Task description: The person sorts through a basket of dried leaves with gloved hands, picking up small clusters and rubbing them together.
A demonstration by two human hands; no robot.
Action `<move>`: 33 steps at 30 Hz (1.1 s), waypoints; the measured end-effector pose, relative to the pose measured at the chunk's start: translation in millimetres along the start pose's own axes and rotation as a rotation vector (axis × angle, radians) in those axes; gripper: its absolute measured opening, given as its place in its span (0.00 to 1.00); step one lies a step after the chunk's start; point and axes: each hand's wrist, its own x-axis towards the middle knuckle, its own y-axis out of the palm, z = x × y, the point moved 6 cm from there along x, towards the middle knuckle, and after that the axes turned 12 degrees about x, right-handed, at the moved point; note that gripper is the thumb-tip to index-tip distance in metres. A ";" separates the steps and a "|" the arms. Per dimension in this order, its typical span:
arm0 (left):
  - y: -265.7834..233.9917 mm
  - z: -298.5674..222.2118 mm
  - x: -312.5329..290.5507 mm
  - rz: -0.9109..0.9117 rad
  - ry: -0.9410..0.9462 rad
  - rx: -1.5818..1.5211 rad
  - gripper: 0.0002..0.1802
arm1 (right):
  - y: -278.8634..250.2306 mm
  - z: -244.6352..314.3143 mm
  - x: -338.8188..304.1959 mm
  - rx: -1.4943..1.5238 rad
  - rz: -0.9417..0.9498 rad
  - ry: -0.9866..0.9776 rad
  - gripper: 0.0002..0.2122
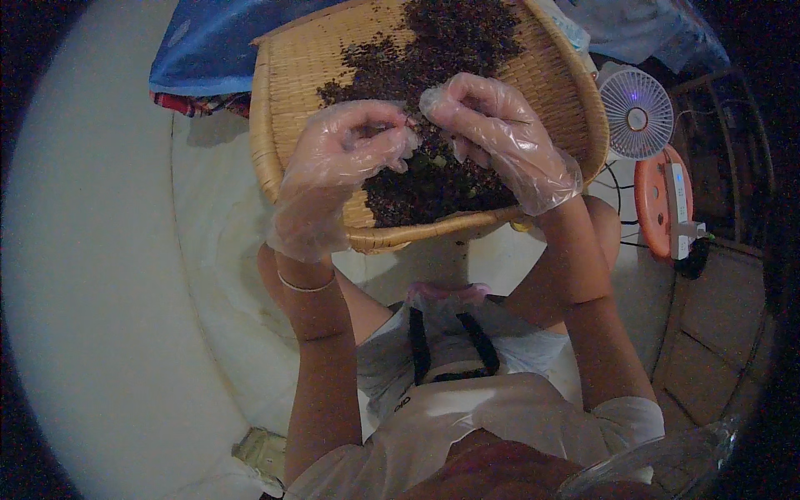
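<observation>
Both my hands wear clear plastic gloves and hover over a woven bamboo tray (pixel 287 75). Dark, crumbly dried plant bits (pixel 454 42) lie across the tray, thickest at its far side and near its front rim. My left hand (pixel 346 150) pinches with thumb and forefinger; what sits between the fingertips is too small to name. Close by on the right, my right hand (pixel 492 117) also has its fingertips pressed together, and anything in them is hidden by the glove. A few greenish pieces (pixel 437 160) show just below the fingertips.
To the tray's right stands a small white fan (pixel 636 112). Below it, a white power strip (pixel 679 208) rests on an orange stool (pixel 652 200), with cables around. Blue cloth (pixel 208 46) lies beyond the tray's left. My bent knees are under the near rim.
</observation>
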 end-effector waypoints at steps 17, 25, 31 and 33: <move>1.6 9.1 7.5 -0.042 0.111 -0.036 0.08 | -0.5 -1.7 2.8 -0.018 0.042 -0.050 0.11; 3.0 7.3 6.8 -0.034 0.118 0.022 0.08 | -1.6 -2.1 1.2 0.008 -0.004 0.025 0.12; 1.2 -1.2 7.1 -0.072 0.226 0.047 0.09 | -10.9 -4.2 2.2 -0.013 -0.108 0.043 0.11; -0.7 -7.7 6.3 -0.064 0.303 0.058 0.10 | -22.1 4.1 1.5 -0.040 -0.132 0.008 0.13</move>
